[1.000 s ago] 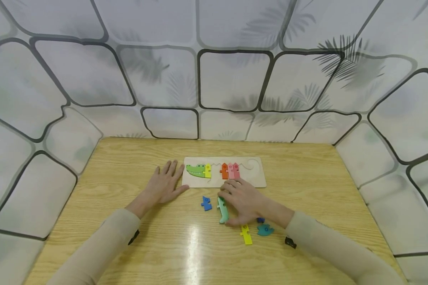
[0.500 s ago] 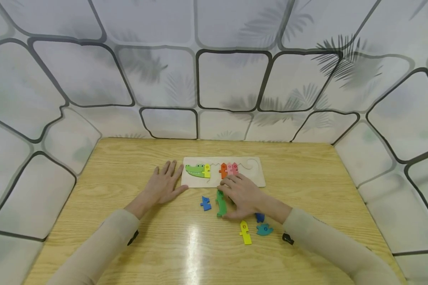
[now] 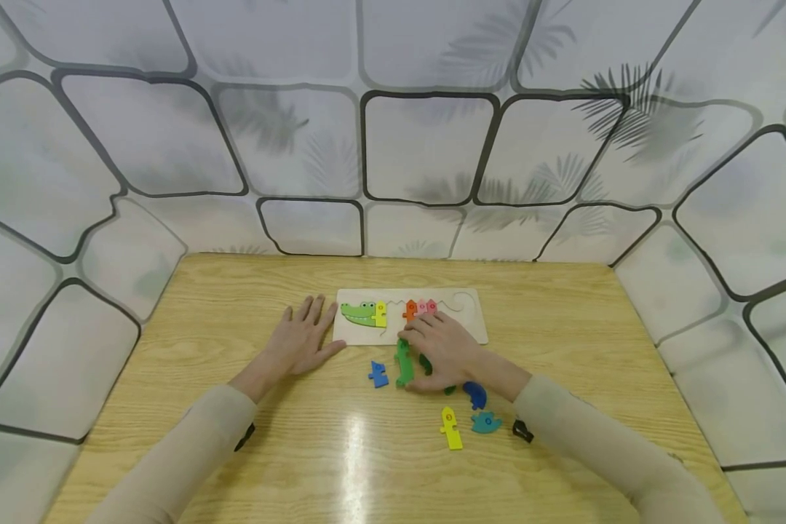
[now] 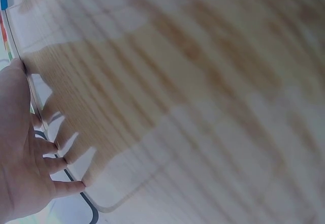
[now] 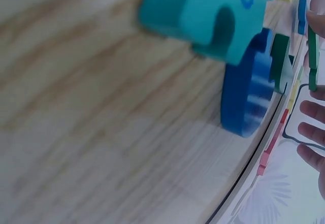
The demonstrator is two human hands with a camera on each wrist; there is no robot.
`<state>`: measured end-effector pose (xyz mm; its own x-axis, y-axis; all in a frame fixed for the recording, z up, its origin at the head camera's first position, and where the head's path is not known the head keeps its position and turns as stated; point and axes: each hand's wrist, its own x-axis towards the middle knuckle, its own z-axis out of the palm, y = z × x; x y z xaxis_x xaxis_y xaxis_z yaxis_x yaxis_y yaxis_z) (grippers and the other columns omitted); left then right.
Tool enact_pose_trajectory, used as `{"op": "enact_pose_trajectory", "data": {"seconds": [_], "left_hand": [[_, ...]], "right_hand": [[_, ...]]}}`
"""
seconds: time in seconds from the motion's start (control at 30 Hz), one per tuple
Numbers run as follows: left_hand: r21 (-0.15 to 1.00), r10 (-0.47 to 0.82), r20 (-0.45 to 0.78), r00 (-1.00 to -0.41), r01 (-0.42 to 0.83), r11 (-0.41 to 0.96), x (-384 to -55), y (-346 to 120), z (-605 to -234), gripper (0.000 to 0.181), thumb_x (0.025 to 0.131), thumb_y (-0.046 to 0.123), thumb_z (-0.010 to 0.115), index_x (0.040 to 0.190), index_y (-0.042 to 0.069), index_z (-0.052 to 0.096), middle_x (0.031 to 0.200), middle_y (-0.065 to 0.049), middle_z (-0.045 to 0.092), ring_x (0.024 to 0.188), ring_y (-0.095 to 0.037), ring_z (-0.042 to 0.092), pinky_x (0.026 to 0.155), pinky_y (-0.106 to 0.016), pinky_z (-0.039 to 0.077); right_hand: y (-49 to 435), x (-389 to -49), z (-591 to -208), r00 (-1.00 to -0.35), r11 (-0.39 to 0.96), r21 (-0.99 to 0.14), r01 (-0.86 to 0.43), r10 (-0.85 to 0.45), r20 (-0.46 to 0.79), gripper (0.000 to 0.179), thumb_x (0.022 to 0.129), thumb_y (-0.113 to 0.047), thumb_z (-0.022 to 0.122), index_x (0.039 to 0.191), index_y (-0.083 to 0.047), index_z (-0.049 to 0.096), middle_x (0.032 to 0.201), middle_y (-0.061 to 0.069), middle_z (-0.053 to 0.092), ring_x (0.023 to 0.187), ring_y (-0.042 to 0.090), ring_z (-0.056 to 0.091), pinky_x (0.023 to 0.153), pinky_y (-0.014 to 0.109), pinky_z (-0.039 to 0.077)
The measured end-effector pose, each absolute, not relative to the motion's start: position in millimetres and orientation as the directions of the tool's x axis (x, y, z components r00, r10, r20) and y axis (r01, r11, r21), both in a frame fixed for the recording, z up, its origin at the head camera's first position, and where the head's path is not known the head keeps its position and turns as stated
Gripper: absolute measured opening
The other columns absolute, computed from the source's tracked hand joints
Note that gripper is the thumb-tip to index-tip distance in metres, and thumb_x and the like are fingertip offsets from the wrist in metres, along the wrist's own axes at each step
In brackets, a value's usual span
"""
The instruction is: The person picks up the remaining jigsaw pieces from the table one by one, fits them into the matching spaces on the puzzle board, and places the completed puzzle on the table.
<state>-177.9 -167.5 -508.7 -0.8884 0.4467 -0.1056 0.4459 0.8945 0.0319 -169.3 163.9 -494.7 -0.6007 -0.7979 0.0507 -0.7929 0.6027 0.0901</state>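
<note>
A pale wooden puzzle board [image 3: 360, 336] carries a green crocodile head [image 3: 359, 314], a yellow piece beside it, and red and pink pieces [image 3: 410, 311] further right. My right hand [image 3: 442, 351] pinches a green puzzle piece [image 3: 403, 364] between thumb and fingertip, just in front of the board; the right wrist view shows this green piece [image 5: 312, 56] edge-on, with the other fingers spread. Under that hand a dark green piece [image 3: 426, 364] is partly hidden. My left hand [image 3: 298, 340] lies with fingers spread at the board's left end, thumb at its near corner.
On the wooden table [image 3: 236, 466] lie a small blue piece [image 3: 378, 374] left of the green one, and a yellow piece [image 3: 451, 428], a teal piece [image 3: 486, 422] and a curved blue piece [image 3: 475, 395] near the right forearm. A patterned wall [image 3: 314, 225] stands behind.
My right hand has moved up toward the board with the green piece, which has turned from edge-lit pale to full green. More of the curved blue and dark green pieces shows. The left hand stays put.
</note>
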Motion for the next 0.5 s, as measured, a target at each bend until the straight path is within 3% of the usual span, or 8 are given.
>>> {"op": "enact_pose_trajectory", "data": {"seconds": [0.5], "left_hand": [[0.032, 0.451, -0.107, -0.886, 0.45, 0.892, -178.2, -166.4, -506.5, 0.088, 0.105, 0.067, 0.043, 0.169, 0.009, 0.025, 0.173, -0.026, 0.026, 0.16, -0.046, 0.03, 0.121, -0.072, 0.034]], "right_hand": [[169.0, -187.1, -499.6, -0.635, 0.636, 0.015, -0.772, -0.772, 0.04, 0.09, 0.086, -0.081, 0.063, 0.146, -0.015, 0.058, 0.14, 0.005, 0.064, 0.13, 0.027, 0.061, 0.11, 0.049, 0.051]]}}
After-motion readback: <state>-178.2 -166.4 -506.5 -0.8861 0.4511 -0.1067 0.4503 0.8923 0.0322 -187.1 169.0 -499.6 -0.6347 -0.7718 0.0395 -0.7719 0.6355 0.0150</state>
